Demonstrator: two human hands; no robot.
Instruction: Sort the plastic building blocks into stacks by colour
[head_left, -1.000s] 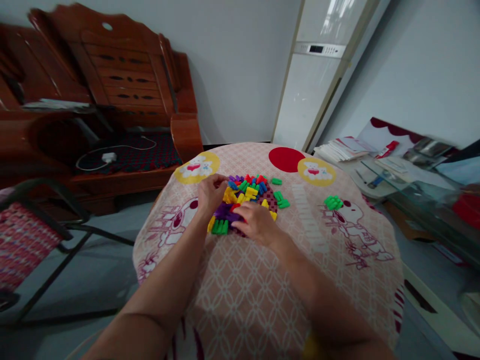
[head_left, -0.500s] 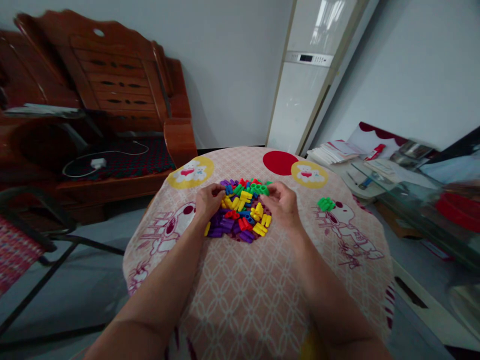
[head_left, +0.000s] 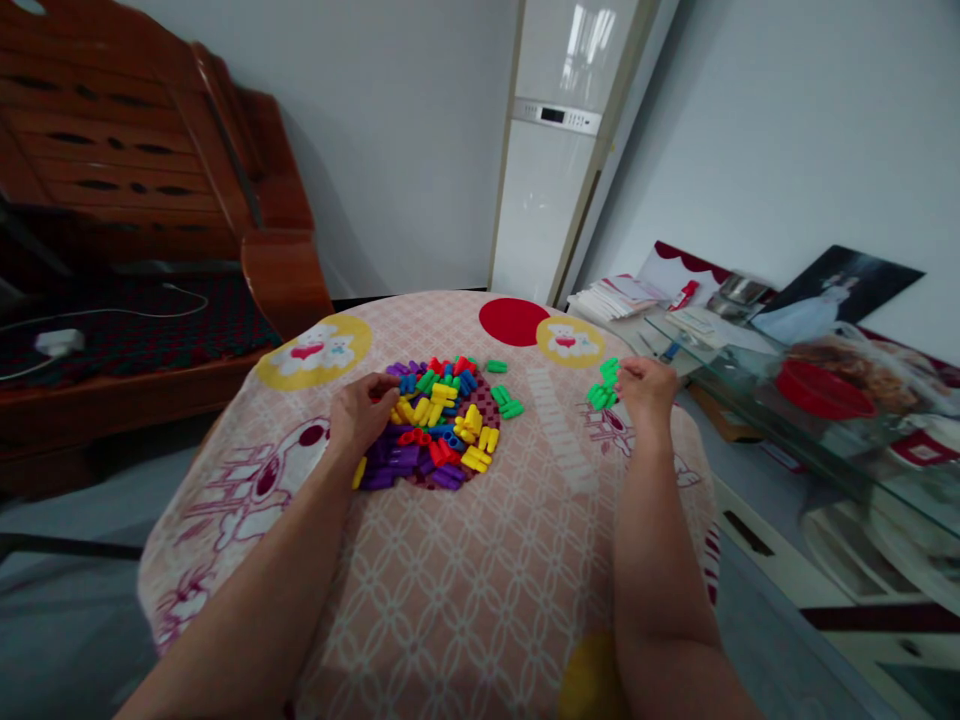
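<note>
A heap of plastic building pieces (head_left: 431, 410) in yellow, purple, red, blue and green lies on the cloth-covered round table (head_left: 465, 560). At the heap's left edge, my left hand (head_left: 362, 412) has its fingers curled together; whatever may be between them is hidden. Out to the right, my right hand (head_left: 649, 388) pinches a green building piece (head_left: 610, 368) at the small green group (head_left: 601, 395). Several loose green pieces (head_left: 508, 402) lie just right of the heap.
A wooden bench (head_left: 142, 190) stands at the back left, and a tall white air conditioner (head_left: 544, 190) behind the table. On the right, a glass-topped stand (head_left: 757, 385) holds papers (head_left: 619, 297), a metal pot (head_left: 739, 297) and a red basin (head_left: 825, 388).
My right hand has moved from the heap out right to the green group. Green pieces now lie apart at the heap's right side. My left hand stays by the heap; the view has turned right.
</note>
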